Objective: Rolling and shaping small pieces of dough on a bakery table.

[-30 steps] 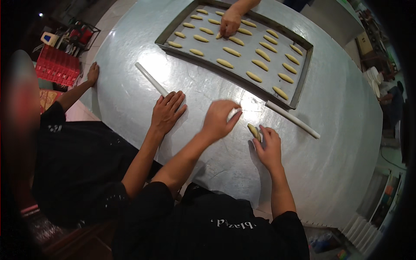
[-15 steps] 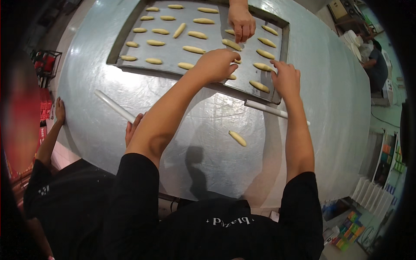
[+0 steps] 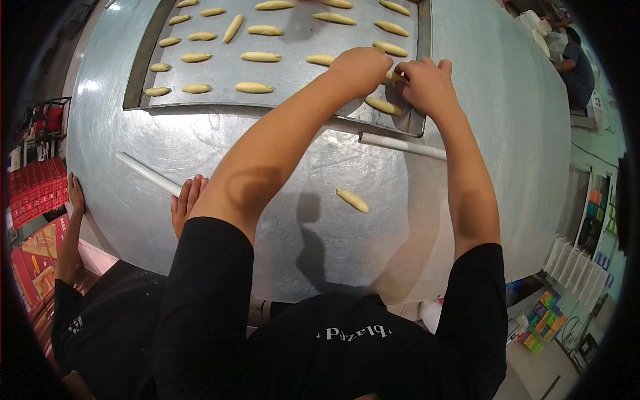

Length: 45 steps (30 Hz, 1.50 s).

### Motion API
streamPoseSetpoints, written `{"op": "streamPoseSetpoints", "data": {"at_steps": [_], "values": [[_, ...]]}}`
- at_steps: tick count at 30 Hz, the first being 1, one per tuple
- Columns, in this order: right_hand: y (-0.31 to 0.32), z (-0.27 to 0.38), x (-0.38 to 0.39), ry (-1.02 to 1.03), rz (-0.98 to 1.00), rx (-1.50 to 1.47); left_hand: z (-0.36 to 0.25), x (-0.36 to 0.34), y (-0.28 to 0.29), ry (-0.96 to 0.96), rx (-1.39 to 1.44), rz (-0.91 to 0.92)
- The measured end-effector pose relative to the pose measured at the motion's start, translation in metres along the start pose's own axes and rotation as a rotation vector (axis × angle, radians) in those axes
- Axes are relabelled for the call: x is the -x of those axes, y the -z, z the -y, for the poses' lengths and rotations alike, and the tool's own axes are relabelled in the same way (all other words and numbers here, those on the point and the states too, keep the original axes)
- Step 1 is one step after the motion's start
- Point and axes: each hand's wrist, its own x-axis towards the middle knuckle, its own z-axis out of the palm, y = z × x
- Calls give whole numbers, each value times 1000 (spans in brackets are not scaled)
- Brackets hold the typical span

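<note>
A large metal tray point(image 3: 233, 109) holds rows of pale yellow, spindle-shaped dough rolls point(image 3: 261, 57). At its near right corner my left hand point(image 3: 362, 71) and my right hand point(image 3: 427, 85) meet over one dough roll point(image 3: 395, 78), fingers closed at either end of it. My hands cover part of this piece. Just nearer lies another dough roll point(image 3: 383, 107) inside the tray. A single dough roll point(image 3: 352, 200) rests on the metal table between my forearms.
A white rod point(image 3: 400, 146) lies along the tray's near edge, passing behind my right forearm. To my left, a co-worker's hand point(image 3: 188, 203) touches another white rod point(image 3: 147, 173); a second hand point(image 3: 77, 193) rests at the table's point(image 3: 267, 267) left edge. A person point(image 3: 575, 70) sits at far right.
The view has shifted, so the tray sits further up and left. My hands have come together on one dough roll. The co-worker's hand over the tray has almost left the view.
</note>
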Motion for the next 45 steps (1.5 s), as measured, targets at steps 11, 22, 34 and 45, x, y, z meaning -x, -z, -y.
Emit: {"op": "streamPoseSetpoints", "data": {"at_steps": [11,22,34,45], "values": [[5,10,24,121,175,-125,-2,32,7,-158,137,185],[20,0,21,131,315,-157,-5,27,22,-115,116,313],[-14,-27,-55,-12,3,22,41,-48,2,-58,67,-109],[-10,-52,-61,-22,-40,-94,41,-44,21,-21,304,-216]]}}
